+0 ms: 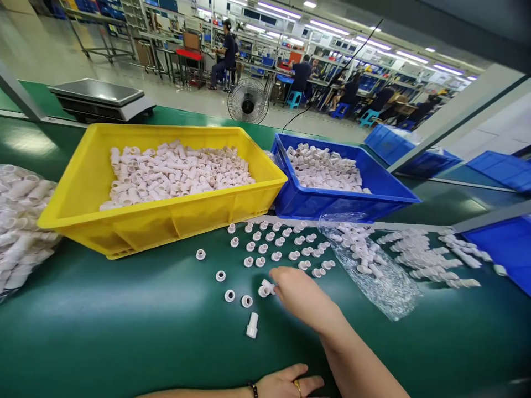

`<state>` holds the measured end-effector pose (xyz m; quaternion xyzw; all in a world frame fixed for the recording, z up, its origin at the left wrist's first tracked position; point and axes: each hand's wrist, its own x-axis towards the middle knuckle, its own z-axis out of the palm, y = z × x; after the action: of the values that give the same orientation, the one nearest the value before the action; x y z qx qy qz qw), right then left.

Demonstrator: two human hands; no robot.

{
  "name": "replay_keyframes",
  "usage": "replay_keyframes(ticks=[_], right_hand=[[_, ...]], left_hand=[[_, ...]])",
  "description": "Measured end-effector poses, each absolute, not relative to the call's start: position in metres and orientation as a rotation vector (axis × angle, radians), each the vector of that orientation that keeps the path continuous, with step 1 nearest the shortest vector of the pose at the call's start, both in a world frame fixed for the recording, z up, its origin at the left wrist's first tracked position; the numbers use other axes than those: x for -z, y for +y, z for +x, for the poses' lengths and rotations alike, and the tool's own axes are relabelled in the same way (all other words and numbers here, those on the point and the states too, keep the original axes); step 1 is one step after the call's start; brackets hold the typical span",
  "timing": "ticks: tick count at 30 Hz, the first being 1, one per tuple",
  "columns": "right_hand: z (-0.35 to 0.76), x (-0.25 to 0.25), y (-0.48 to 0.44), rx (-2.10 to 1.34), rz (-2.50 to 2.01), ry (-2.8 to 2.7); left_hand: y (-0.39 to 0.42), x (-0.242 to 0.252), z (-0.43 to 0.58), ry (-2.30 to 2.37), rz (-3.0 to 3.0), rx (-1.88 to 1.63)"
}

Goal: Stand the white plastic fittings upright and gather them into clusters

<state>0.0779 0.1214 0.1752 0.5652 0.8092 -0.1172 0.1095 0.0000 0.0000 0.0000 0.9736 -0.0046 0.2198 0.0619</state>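
My right hand [296, 296] reaches left over the green table [124, 331], its fingertips pinched on a small white fitting [265, 288]. Around it stand several small white caps [274, 243] in loose rows, open ends up. One longer white fitting [251, 325] lies on its side just in front of the hand. My left hand [286, 381] rests flat on the table at the bottom edge with fingers stretched out, a ring on one finger, a dark bracelet at the wrist, holding nothing.
A yellow bin [166, 213] and a blue bin [332, 202] of white tube fittings stand behind the caps. A clear plastic bag [373, 265] of parts and a loose pile [423, 257] lie to the right. Another bagged heap [20, 221] sits far left, a scale [99, 97] behind. People work at distant benches.
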Motion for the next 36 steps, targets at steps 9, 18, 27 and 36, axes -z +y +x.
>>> replay_keyframes(ticks=[9, 18, 27, 36], right_hand=[[0.088, -0.14, 0.102, 0.487, 1.851, 2.405], [0.097, -0.129, 0.114, 0.21, 2.021, 2.587], [0.09, -0.158, 0.093, 0.301, 1.953, 2.663], [0.043, -0.148, 0.07, 0.539, 1.493, 2.322]], left_hand=[[-0.005, -0.001, 0.0, 0.047, 2.882, -0.747], [-0.005, -0.001, -0.002, 0.006, 2.938, -0.727], [-0.001, -0.011, -0.003, 0.032, 2.81, -0.656], [-0.001, -0.012, 0.005, 0.081, 2.719, -0.511]])
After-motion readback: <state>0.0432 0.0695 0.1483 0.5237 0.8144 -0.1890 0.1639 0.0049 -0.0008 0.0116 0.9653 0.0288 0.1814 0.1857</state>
